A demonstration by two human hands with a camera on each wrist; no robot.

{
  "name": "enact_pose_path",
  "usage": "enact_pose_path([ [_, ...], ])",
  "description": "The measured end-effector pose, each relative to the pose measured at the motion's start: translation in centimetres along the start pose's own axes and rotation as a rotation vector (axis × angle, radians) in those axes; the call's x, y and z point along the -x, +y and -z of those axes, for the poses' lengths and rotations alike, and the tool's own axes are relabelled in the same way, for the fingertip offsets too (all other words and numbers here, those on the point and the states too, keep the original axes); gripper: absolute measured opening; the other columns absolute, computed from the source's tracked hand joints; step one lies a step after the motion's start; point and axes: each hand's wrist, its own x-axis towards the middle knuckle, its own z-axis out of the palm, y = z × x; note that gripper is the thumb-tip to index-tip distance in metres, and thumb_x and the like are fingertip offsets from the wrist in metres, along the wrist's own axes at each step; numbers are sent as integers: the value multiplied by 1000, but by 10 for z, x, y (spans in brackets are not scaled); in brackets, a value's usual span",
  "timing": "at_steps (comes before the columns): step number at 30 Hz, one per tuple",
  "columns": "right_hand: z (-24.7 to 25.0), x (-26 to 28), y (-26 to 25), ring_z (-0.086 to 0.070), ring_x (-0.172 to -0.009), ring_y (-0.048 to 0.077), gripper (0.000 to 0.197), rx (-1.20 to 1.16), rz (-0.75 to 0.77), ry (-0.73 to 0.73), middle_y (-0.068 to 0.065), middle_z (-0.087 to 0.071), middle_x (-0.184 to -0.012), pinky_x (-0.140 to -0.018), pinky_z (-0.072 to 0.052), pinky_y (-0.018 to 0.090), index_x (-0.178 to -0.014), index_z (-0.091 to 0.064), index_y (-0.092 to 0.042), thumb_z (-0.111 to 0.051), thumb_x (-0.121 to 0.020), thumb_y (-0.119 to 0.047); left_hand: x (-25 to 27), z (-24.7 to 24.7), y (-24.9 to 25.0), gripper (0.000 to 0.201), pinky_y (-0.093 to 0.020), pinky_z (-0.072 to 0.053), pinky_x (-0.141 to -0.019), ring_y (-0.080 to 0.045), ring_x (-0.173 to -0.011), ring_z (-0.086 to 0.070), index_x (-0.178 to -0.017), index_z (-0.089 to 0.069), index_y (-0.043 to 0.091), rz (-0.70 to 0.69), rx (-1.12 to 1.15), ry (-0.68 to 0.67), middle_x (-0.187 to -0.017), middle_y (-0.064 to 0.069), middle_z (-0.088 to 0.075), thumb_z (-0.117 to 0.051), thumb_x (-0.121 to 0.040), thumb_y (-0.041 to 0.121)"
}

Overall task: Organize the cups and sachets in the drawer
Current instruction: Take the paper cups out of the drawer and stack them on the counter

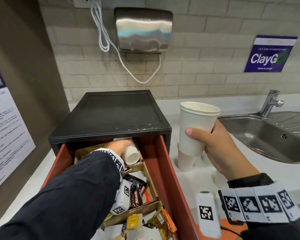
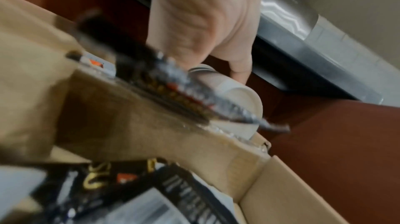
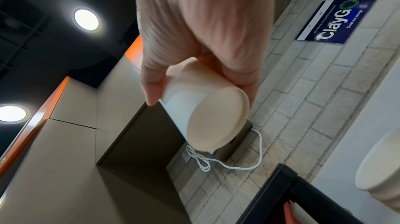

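Note:
The red drawer [image 1: 165,172] stands pulled out, split by cardboard dividers [image 1: 146,168]. My left hand [image 1: 121,147] reaches into the back compartment and grips a white paper cup [image 1: 132,154] lying on its side. The left wrist view shows that cup [image 2: 234,94] under my left hand [image 2: 216,67], partly hidden by blurred sachets [image 2: 173,89]. Dark coffee sachets [image 1: 137,189] fill the middle compartment, and mixed sachets [image 1: 163,220] lie nearer me. My right hand [image 1: 202,134] holds a nested stack of white cups [image 1: 196,122] upright above the counter. Its base [image 3: 216,120] faces the right wrist camera, held in my right hand [image 3: 201,94].
More white cups [image 1: 185,162] stand upside down on the counter beside the drawer. The black cabinet [image 1: 114,115] houses the drawer. A steel sink [image 1: 267,135] and tap [image 1: 270,103] lie to the right. A hand dryer [image 1: 144,30] with a white cable hangs above.

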Motion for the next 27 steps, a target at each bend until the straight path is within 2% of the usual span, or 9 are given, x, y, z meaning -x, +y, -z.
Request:
enact_pose_path([
  [2,-1,-2,1,-64,-96,25,73,5,-3,-1,6,-67,-101,-79,-57,44,-120,-56,-21,-77,-51,-37,2,2,2,19,-28,-46,-63,-19,-64,-52,-73,-50,10,0,-46,-25,-73,-6,-54,-67,-76,6],
  [5,-6,-4,-1,-65,-94,19,75,10,6,-16,2,-67,-101,-72,-55,30,-119,-56,-24,-76,-49,-40,6,0,3,25,-33,-52,-82,-25,-85,-60,-80,-56,8,-21,-214,-63,-94,-11,-62,-75,-68,20],
  [8,-12,-4,-8,-65,-96,19,75,28,19,-36,2,-68,-103,-72,-54,29,-119,-56,-24,-76,-49,-40,-17,-9,-11,78,-33,-49,-91,-25,-104,-60,-111,-61,10,-82,-442,-4,-123,-7,-58,-77,-47,53],
  [9,-13,-4,-11,-65,-96,20,74,36,27,-37,2,-68,-103,-72,-54,29,-119,-56,-24,-76,-49,-39,-9,-8,-8,81,-32,-47,-92,-23,-106,-59,-114,-61,11,-90,-492,7,-126,-6,-56,-74,-48,57],
  [12,-12,0,-18,-66,-92,16,68,44,47,-49,-1,-69,-99,-71,-53,28,-114,-58,-27,-76,-49,-38,8,-5,1,28,-23,-43,-75,-18,-86,-59,-92,-62,9,-98,-471,-5,-111,-7,-59,-68,-77,32],
  [13,-10,2,-20,-66,-90,14,67,46,53,-49,-3,-70,-96,-70,-53,27,-112,-59,-28,-77,-49,-37,6,-3,2,24,-23,-44,-73,-19,-88,-59,-94,-62,7,-99,-470,-2,-108,-8,-59,-67,-79,25],
  [18,0,9,-27,-66,-84,9,62,26,66,-38,-7,-69,-90,-68,-52,26,-111,-59,-25,-76,-51,-35,15,14,11,42,-33,-52,-86,-29,-101,-62,-115,-58,1,-103,-492,-96,-104,-10,-60,-67,-77,15],
  [24,-2,9,-31,-65,-82,11,60,-17,64,78,-5,-68,-90,-61,-49,23,-112,-59,-19,-75,-55,-31,41,49,10,43,-33,-53,-76,-26,-90,-62,-108,-49,6,-135,-710,-182,-102,-12,-60,-72,-74,21],
  [27,-9,10,-35,-66,-80,11,54,-47,49,94,-3,-69,-90,-58,-50,21,-112,-59,-16,-71,-61,-26,67,64,0,60,-32,-55,-73,-21,-89,-62,-114,-49,12,-175,-874,-275,-103,-6,-61,-75,-63,32],
])
